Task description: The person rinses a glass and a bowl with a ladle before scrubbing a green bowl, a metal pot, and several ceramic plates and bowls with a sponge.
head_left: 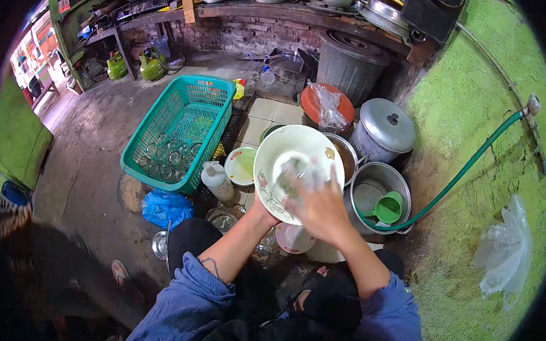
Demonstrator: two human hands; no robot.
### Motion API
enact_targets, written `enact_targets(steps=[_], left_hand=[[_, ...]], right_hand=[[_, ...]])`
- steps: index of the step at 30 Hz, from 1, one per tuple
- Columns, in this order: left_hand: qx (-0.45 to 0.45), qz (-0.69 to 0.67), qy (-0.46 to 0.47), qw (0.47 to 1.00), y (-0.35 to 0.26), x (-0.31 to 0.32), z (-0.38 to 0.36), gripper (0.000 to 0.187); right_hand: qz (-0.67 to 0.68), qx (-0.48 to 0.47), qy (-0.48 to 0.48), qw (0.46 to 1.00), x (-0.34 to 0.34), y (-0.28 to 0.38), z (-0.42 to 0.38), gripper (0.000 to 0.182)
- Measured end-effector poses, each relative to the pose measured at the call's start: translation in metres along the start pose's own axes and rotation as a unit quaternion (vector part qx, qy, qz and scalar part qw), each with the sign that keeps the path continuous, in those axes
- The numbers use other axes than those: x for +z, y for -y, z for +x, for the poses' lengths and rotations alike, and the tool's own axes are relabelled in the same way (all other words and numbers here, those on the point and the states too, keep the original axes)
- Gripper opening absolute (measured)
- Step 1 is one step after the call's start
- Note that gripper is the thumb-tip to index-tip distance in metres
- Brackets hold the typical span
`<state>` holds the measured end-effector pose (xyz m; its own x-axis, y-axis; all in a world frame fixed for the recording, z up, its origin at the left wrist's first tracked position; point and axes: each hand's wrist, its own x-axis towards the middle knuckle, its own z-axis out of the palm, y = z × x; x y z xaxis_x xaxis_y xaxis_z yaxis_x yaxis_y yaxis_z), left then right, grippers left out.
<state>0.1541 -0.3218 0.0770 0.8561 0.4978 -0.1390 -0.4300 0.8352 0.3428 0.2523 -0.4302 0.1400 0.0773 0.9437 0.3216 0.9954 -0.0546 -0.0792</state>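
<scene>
Above a strip of pale square floor tiles (262,109), head view: a wide white bowl with a brown floral pattern (285,151) is held tilted, its inside facing the wearer. Left hand (264,211): at the bowl's lower left edge, fingers wrapped beneath and gripping it. Right hand (320,204): inside the bowl, fingers spread across its surface and motion-blurred; whether they pinch a scrubbing pad cannot be told. Surroundings: left, a teal openwork plastic basket (142,125) containing clear drinking glasses (170,159); just beside it, a white plastic bottle (218,180), then a shallow white dish with a greenish inside (241,165). Right, an open aluminium pot (366,188) with a light-green plastic dipper (388,208) in it; a green rubber hose (484,154) runs from the wall towards this pot. Step in hand, judged from hand placement and blur: scrubbing the bowl's inner face. Next move, as judged: left grip to be kept firm, since a wet rim would likely be slippery, and the bowl turned so the wiping reaches the rim; rinsing would then call for the dipper, within easy reach of the right hand.
</scene>
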Motion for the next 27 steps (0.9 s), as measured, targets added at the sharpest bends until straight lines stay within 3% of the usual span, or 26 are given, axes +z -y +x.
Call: enact_targets(steps=[2,3,4,6,7,8,10,11,13,14,16,17,19,20,22,24,26,27], left_hand=[[-0.044,-0.071,0.232,0.969,0.004,-0.007,0.005,0.074],[-0.036,0.045,0.034,0.998,0.005,0.031,-0.008,0.069],[-0.039,0.044,0.034,0.998,0.007,0.032,-0.007,0.069],[-0.030,0.059,0.047,0.997,0.007,0.034,-0.003,0.069],[-0.022,0.066,0.053,0.996,0.006,0.034,-0.001,0.069],[-0.013,0.073,0.059,0.995,0.005,0.034,0.001,0.069],[0.002,0.087,0.063,0.994,0.004,0.029,-0.001,0.069],[0.008,0.095,0.066,0.993,0.003,0.027,-0.001,0.069],[0.017,0.110,0.073,0.991,0.004,0.021,-0.001,0.070],[0.023,0.116,0.079,0.990,0.005,0.018,0.000,0.070],[0.036,0.126,0.092,0.987,0.007,0.014,0.004,0.071],[0.037,0.125,0.094,0.987,0.006,0.012,0.005,0.071],[0.043,0.111,0.102,0.988,0.005,0.012,0.006,0.071],[0.047,0.105,0.104,0.988,0.005,0.012,0.006,0.070],[0.056,0.093,0.108,0.988,0.004,0.012,0.005,0.070],[0.064,0.078,0.113,0.988,0.003,0.012,0.005,0.070],[0.067,0.058,0.113,0.990,0.003,0.012,0.005,0.070],[0.066,0.053,0.116,0.990,0.002,0.013,0.005,0.070]], right_hand=[[-0.094,0.058,-0.037,0.993,0.004,-0.021,0.015,0.070],[-0.089,0.074,-0.071,0.991,0.004,-0.024,0.023,0.071],[-0.083,0.089,-0.105,0.987,0.005,-0.022,0.028,0.071],[0.066,0.067,0.051,0.994,0.003,-0.002,0.034,0.070],[0.065,-0.007,0.023,0.998,0.011,0.009,0.033,0.069],[0.128,-0.041,0.058,0.989,0.011,0.018,0.027,0.064],[0.133,-0.130,0.005,0.982,0.008,0.019,0.024,0.061],[0.136,-0.130,0.005,0.982,0.008,0.016,0.026,0.061],[-0.024,-0.028,-0.049,0.998,0.008,0.008,0.034,0.060],[-0.011,0.059,-0.052,0.997,0.013,0.002,0.036,0.062],[-0.066,0.128,0.000,0.990,0.001,0.008,0.037,0.061],[-0.069,0.127,-0.001,0.989,0.002,0.011,0.036,0.061],[0.129,0.032,0.142,0.981,0.006,0.021,0.028,0.060],[0.129,0.028,0.144,0.981,0.003,0.025,0.022,0.060],[0.214,-0.097,0.178,0.956,-0.010,0.031,0.008,0.056],[0.211,-0.123,0.135,0.960,-0.009,0.032,0.005,0.054],[0.123,-0.104,0.068,0.985,-0.009,0.037,0.011,0.056],[0.103,-0.056,0.142,0.983,-0.016,0.039,0.019,0.061]])
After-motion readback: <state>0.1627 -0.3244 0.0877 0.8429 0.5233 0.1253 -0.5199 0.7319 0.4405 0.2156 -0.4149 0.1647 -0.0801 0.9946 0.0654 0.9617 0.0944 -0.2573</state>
